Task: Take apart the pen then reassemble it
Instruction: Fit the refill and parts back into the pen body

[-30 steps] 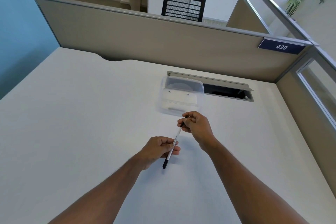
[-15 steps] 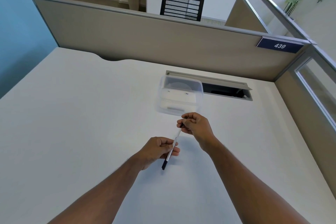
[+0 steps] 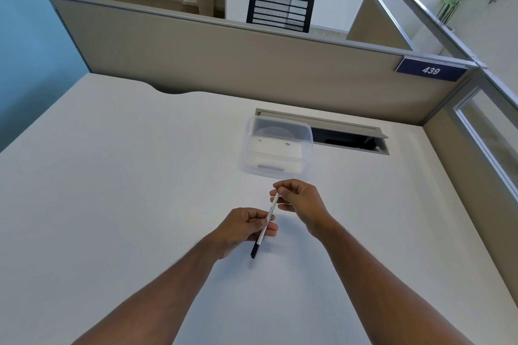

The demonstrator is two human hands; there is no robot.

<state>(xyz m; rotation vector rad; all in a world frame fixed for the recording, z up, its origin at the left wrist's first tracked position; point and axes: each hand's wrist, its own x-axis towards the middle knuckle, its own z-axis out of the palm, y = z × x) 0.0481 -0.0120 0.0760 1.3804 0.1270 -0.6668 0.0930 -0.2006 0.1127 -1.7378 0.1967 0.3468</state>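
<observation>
the person held a white pen (image 3: 268,218) in both hands above the white tabletop (image 3: 112,176), slanted so that its black end pointed down toward them and its far end pointed away. the left hand (image 3: 243,226) was closed around the middle of the barrel, thumb and fingers wrapped on it. the right hand (image 3: 299,198) pinched the pen's upper end between fingertips, a little farther out and to the right. the two hands sat close to each other but did not touch, joined only by the pen. the black end stuck out below the left hand, clear of the surface. just beyond the right hand a clear plastic box (image 3: 276,145) stood on the tabletop, and behind it a cable hatch (image 3: 350,136) lay open in front of the beige partition (image 3: 252,64), which carried a blue sign (image 3: 431,70) reading 439.
</observation>
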